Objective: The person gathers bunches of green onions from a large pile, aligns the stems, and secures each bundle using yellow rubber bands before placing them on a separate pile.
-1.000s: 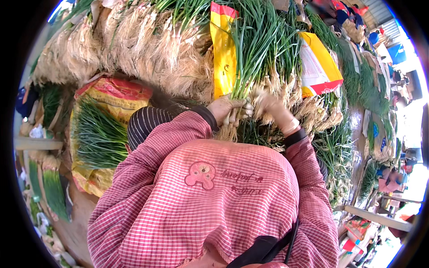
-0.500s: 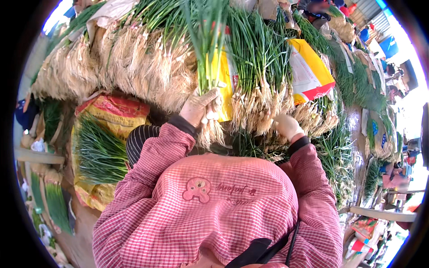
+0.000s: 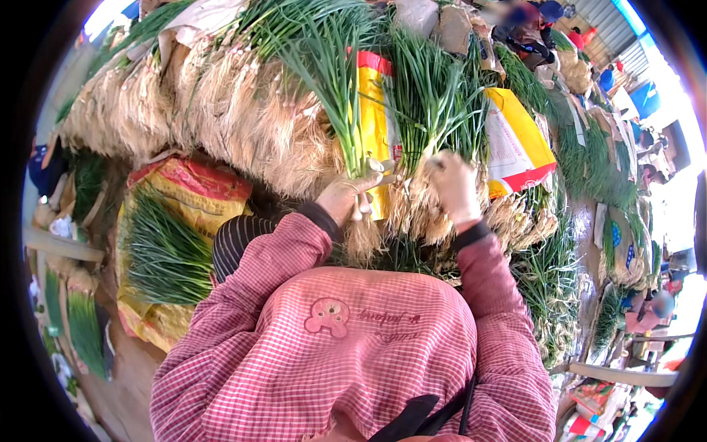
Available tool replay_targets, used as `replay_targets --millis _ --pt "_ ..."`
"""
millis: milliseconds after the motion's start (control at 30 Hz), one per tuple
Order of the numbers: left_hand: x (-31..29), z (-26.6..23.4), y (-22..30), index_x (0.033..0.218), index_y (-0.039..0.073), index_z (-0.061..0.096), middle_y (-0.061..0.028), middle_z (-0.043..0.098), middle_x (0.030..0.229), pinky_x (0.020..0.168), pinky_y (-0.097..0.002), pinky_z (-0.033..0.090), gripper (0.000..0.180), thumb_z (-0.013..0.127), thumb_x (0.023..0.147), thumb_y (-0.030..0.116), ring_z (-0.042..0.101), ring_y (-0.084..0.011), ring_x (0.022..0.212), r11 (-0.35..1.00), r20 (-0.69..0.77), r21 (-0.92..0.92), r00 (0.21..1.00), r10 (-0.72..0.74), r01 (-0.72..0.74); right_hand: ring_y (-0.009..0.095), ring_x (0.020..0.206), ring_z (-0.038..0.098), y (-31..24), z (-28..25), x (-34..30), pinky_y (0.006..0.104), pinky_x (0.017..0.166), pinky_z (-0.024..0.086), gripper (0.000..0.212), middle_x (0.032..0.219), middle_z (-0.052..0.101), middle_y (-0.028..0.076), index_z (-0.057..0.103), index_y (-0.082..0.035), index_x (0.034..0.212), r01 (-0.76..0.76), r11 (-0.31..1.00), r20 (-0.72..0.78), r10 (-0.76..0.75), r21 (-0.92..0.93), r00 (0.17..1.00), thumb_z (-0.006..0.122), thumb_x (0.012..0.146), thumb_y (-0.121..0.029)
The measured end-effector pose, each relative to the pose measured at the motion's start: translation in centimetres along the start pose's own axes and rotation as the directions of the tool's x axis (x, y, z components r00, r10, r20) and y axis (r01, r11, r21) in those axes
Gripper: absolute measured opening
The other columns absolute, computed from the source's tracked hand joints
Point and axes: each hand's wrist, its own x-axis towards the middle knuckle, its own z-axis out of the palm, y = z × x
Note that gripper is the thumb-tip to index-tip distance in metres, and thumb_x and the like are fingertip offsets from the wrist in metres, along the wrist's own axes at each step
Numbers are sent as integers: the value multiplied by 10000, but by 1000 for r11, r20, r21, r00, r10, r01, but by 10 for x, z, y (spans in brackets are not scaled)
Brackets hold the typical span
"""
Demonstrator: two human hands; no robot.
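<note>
My left hand point(image 3: 345, 197) grips a bunch of green onions point(image 3: 335, 81) near its white stems, holding it upright with the roots hanging below the fist. My right hand point(image 3: 454, 188) is raised beside it and rests against a second bunch of green onions point(image 3: 431, 110) that leans on the pile; its fingers are curled at the stems. Both arms wear pink checked sleeves. A yellow and red sack point(image 3: 377, 125) stands between the two bunches.
Stacked onion bundles with pale roots point(image 3: 221, 125) fill the back left. A yellow sack full of greens point(image 3: 166, 250) lies at my left. More greens point(image 3: 552, 287) spread to the right, with another yellow sack point(image 3: 519, 144). People work at the far right.
My left hand has lifted its bunch up from the pile and drawn it toward the middle. My right hand has risen from the low roots to the stems of the neighbouring bunch.
</note>
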Motion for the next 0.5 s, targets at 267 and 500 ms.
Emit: replay_targets --millis 267,500 --pt "6 9 -14 1075 41 634 -15 582 587 317 -225 350 285 696 876 236 450 -85 360 862 -263 449 957 -124 235 178 787 642 2 53 -54 285 695 533 206 874 646 65 653 -109 1023 458 887 95 -452 -59 887 590 924 -278" --pt "8 4 -27 1090 9 611 -43 655 797 431 -210 461 231 540 962 188 615 -131 585 969 269 -24 936 -229 244 53 686 558 34 40 -2 219 719 499 264 927 676 -14 602 -63 1180 -309 286 335 -45 907 941 555 967 -213"
